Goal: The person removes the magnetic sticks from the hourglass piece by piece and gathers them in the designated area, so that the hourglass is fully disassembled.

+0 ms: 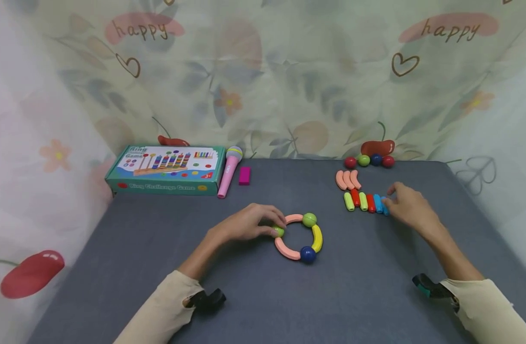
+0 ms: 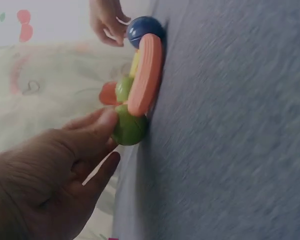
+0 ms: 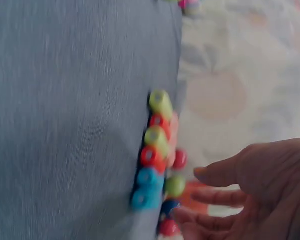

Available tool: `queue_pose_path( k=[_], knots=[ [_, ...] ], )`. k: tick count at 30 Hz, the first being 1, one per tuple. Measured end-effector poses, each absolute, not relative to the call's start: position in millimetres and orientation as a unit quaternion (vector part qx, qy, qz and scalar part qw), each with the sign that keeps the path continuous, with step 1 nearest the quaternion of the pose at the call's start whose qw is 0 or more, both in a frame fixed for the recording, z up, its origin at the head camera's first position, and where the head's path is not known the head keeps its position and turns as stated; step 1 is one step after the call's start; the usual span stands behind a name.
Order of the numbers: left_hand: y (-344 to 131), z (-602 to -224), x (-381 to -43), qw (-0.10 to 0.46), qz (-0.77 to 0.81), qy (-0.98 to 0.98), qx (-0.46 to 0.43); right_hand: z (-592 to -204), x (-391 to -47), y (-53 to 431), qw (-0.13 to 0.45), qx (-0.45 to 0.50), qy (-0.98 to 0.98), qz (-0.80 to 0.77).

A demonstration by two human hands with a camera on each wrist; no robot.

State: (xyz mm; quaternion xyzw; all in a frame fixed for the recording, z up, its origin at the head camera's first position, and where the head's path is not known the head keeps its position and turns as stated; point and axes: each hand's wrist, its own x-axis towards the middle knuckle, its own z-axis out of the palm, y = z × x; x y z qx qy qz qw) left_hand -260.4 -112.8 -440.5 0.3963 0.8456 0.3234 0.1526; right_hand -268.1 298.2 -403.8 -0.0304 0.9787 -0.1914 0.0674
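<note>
My left hand [image 1: 254, 222] pinches a green ball [image 2: 129, 125] between thumb and fingers at the left side of a ring lying on the table. Curved pink pieces [image 1: 287, 250], a curved yellow piece [image 1: 317, 239], a dark blue ball [image 1: 308, 254] and another green ball [image 1: 309, 220] make up the rest of that ring. To the right, my right hand [image 1: 409, 205] hovers beside the blue end of a row of short rods, fingers loosely extended and holding nothing. The row has blue rods [image 3: 147, 177], red rods [image 3: 149, 156] and yellow-green rods [image 3: 160, 102].
Beyond the rods lie curved pink pieces [image 1: 348, 180] and several balls [image 1: 364, 160] by the patterned backdrop cloth [image 1: 263, 95]. At back left are a green game box [image 1: 164, 186], a pink toy microphone [image 1: 228, 174] and a magenta block [image 1: 244, 176].
</note>
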Motion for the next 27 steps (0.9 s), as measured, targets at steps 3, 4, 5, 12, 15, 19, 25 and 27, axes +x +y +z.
queue_pose_path(
  k=[3,4,5,12,15,19,25,27],
  knots=[
    [-116,-441,-265,0.142,0.317,0.847,0.403,-401,-257,269,0.023,-0.097,0.975,-0.198],
    [-116,-441,-266,0.14,0.316,0.847,0.405,-401,-254,258,0.018,-0.129,0.97,-0.204],
    [-115,-441,-268,0.139,0.316,0.846,0.406,-401,-250,247,0.021,-0.163,0.963,-0.212],
    [-99,-441,-271,0.123,0.317,0.856,0.39,-413,-235,189,0.117,-0.365,0.899,-0.211],
    [-89,-440,-263,0.119,0.319,0.859,0.383,-415,-230,179,0.131,-0.372,0.896,-0.202],
    [-77,-444,-247,0.143,0.258,0.858,0.42,-415,-222,176,0.151,-0.357,0.898,-0.207],
    [-75,-459,-239,0.135,0.131,0.877,0.442,-415,-216,173,0.143,-0.367,0.897,-0.201],
    [-75,-460,-240,0.14,0.117,0.877,0.445,-416,-215,172,0.141,-0.374,0.894,-0.201]
  ],
)
